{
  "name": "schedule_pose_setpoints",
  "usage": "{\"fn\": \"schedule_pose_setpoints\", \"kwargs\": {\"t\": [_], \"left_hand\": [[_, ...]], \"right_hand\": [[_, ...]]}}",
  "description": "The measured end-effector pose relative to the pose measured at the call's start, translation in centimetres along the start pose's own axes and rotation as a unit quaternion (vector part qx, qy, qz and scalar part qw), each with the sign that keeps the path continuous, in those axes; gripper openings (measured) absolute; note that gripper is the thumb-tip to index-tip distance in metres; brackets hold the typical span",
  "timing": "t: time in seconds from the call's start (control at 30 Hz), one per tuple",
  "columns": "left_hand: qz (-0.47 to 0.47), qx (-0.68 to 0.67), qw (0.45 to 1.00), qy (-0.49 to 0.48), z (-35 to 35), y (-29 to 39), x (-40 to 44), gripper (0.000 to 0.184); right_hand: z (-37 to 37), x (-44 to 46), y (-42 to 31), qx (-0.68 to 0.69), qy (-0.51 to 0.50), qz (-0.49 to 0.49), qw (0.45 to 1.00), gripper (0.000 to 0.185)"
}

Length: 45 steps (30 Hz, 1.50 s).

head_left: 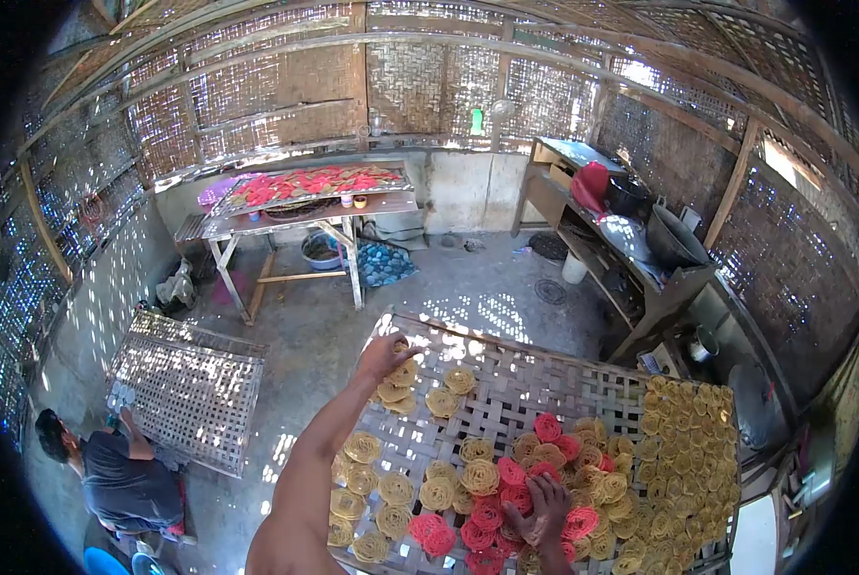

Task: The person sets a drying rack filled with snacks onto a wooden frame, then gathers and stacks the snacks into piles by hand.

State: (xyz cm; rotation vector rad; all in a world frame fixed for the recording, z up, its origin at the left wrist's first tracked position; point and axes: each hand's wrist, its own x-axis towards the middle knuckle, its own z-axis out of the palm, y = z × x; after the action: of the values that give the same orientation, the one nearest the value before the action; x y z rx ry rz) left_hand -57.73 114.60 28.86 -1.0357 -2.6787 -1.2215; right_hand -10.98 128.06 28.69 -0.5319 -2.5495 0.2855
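My left hand [384,356] reaches to the far left corner of a woven bamboo tray [515,369]. Its fingers are curled on a yellow nest of noodle-like strands [403,372], one of several bunched there. Over a mixed heap of red and yellow nests, my right hand [542,508] rests palm down with fingers and thumb apart, touching red nests [514,496]. Left of the heap, yellow nests [395,489] lie loosely spread. Closely packed rows of yellow nests [688,450] cover the tray's right side.
On the left, another person [132,479] crouches beside a second woven tray [194,388]. A wooden table [353,209] at the back bears red and tan pieces. A large wok [676,238] stands on the right-hand bench [583,206]. A blue basin [322,251] sits below the table.
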Motion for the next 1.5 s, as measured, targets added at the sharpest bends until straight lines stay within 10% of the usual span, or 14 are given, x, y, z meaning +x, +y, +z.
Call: {"fn": "schedule_pose_setpoints", "kwargs": {"t": [0.17,0.3,0.43,0.8,0.9,1.0,1.2,1.5], "left_hand": [[-0.057,-0.170,0.976,-0.120,0.4,3.9,-2.7,0.039],[0.196,0.001,0.975,-0.104,1.2,7.4,-4.5,0.049],[0.209,0.153,0.958,-0.121,5.1,8.5,-5.9,0.072],[0.164,-0.253,0.918,-0.256,4.5,11.2,-12.8,0.047],[0.259,-0.090,0.958,-0.078,3.1,9.2,-12.4,0.056],[0.206,0.146,0.957,0.139,0.8,5.0,-10.5,0.065],[0.033,0.345,0.935,0.073,-0.8,1.0,-11.2,0.078],[-0.066,0.075,0.995,0.022,-2.7,5.3,-10.6,0.052]], "right_hand": [[-0.3,0.1,-0.1,0.002,0.008,-0.014,1.000,0.062],[-0.3,0.1,0.0,0.016,0.016,-0.018,1.000,0.063],[-0.5,-0.1,-0.1,0.005,0.008,-0.016,1.000,0.063],[-0.1,0.1,-0.2,-0.001,0.019,-0.012,1.000,0.062],[0.2,0.1,0.1,-0.004,0.016,-0.014,1.000,0.062],[-0.3,0.2,-0.3,0.004,0.010,-0.006,1.000,0.062],[-0.4,0.2,-0.4,0.003,0.010,-0.008,1.000,0.060],[-0.1,0.1,-0.2,-0.004,0.024,-0.017,1.000,0.061]]}}
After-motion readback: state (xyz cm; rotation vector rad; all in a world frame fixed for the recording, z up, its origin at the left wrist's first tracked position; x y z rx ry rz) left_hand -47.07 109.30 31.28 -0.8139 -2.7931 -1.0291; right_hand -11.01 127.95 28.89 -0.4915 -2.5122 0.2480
